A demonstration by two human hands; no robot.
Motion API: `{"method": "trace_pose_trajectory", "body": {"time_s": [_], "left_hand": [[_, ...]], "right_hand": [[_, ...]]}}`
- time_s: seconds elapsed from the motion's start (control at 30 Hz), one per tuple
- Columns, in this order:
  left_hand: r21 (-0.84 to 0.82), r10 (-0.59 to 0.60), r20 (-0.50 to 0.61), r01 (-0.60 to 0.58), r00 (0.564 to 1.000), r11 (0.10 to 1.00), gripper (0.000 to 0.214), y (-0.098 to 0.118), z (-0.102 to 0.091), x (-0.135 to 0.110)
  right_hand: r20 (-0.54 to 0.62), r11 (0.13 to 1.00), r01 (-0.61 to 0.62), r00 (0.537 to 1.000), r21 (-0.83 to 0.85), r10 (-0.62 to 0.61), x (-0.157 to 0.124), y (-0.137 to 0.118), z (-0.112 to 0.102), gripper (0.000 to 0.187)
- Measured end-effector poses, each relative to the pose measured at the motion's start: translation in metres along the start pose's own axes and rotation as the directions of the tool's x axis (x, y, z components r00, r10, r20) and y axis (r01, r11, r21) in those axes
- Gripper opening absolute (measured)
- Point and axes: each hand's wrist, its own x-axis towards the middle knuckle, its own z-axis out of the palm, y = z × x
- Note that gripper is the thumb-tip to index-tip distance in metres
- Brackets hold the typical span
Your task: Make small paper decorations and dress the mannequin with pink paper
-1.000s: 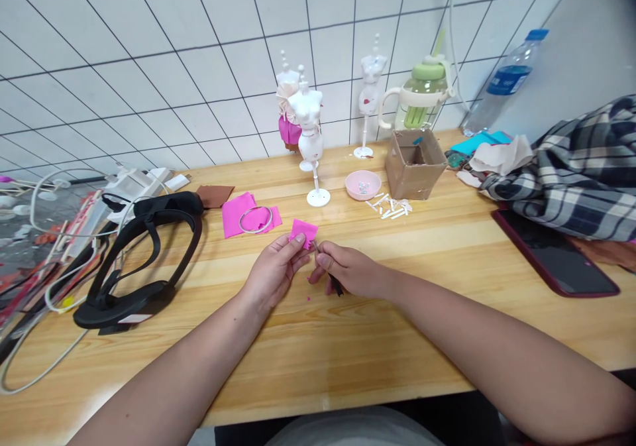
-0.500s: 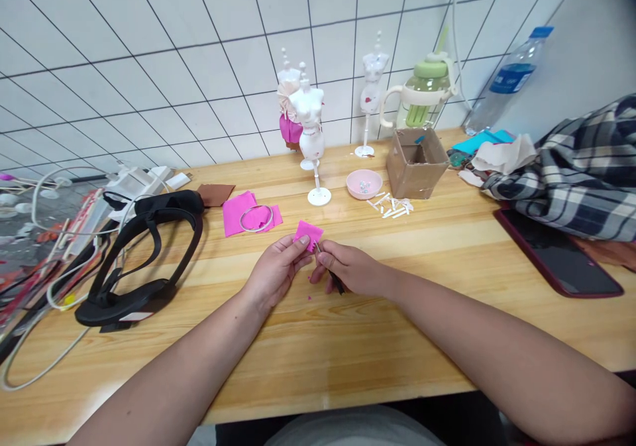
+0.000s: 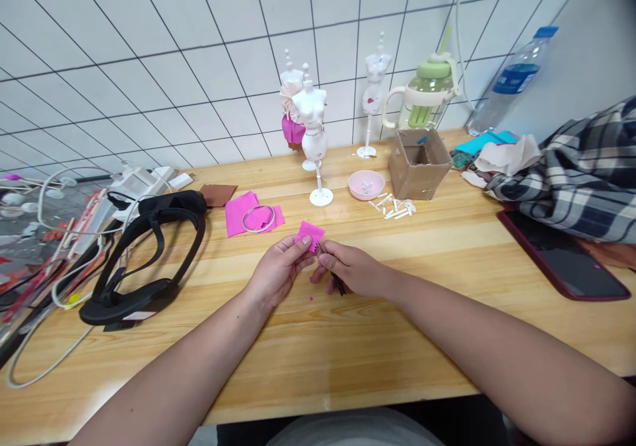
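Note:
A small square of bright pink paper or cloth (image 3: 311, 232) is pinched between the thumb and fingers of my left hand (image 3: 281, 265). Its lower edge looks jagged. My right hand (image 3: 346, 267) is closed around small scissors (image 3: 338, 281) with dark handles; their metal tips touch the pink piece's lower right edge. Whether the blades are apart is too small to tell. A tiny pink scrap (image 3: 311, 298) lies on the table below the hands. Just beyond, larger pink sheets (image 3: 240, 213) lie flat with a metal ring (image 3: 259, 229) on top.
Small white mannequins (image 3: 314, 134) stand at the back. A pink bowl (image 3: 366, 185), white strips (image 3: 397, 208) and a cardboard box (image 3: 419, 171) are right of them. At left sits a black headset strap (image 3: 144, 260) beside cables; at right, a phone (image 3: 561, 254) and plaid cloth (image 3: 591, 167).
The whole view has shifted slightly. A pink scrap seen just below the hands before no longer shows. Both hands keep their hold with almost no movement.

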Motion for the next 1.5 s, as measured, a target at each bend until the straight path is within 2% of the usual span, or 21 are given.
{"method": "trace_pose_trajectory", "body": {"time_s": [0.43, 0.6, 0.9, 1.07, 1.33, 1.5], "left_hand": [[-0.007, 0.002, 0.008, -0.002, 1.000, 1.000, 0.020, 0.001, -0.004, 0.003], [0.059, 0.031, -0.017, -0.030, 0.999, 0.998, 0.022, 0.005, -0.013, 0.008], [0.155, -0.005, 0.081, -0.008, 0.997, 0.988, 0.020, 0.002, -0.015, 0.012], [0.201, -0.016, 0.108, -0.006, 0.994, 0.980, 0.021, 0.001, -0.017, 0.012], [0.243, -0.026, 0.145, -0.010, 0.989, 0.970, 0.026, 0.000, -0.021, 0.014], [0.250, -0.034, 0.158, -0.007, 0.987, 0.968, 0.024, -0.001, -0.022, 0.014]], "right_hand": [[0.024, 0.999, -0.013, 1.000, -0.042, 0.014, -0.001, -0.003, -0.003, 0.019], [0.030, 0.992, -0.058, 0.998, -0.116, 0.062, -0.004, -0.007, -0.012, 0.028], [0.014, 0.976, -0.113, 0.993, -0.188, 0.117, -0.006, -0.005, -0.017, 0.032], [0.020, 0.973, -0.094, 0.995, -0.210, 0.101, -0.005, -0.004, -0.017, 0.032], [0.051, 0.984, -0.120, 0.991, -0.134, 0.128, -0.004, -0.003, -0.017, 0.032], [0.052, 0.983, -0.111, 0.991, -0.146, 0.119, -0.004, -0.003, -0.017, 0.031]]}}
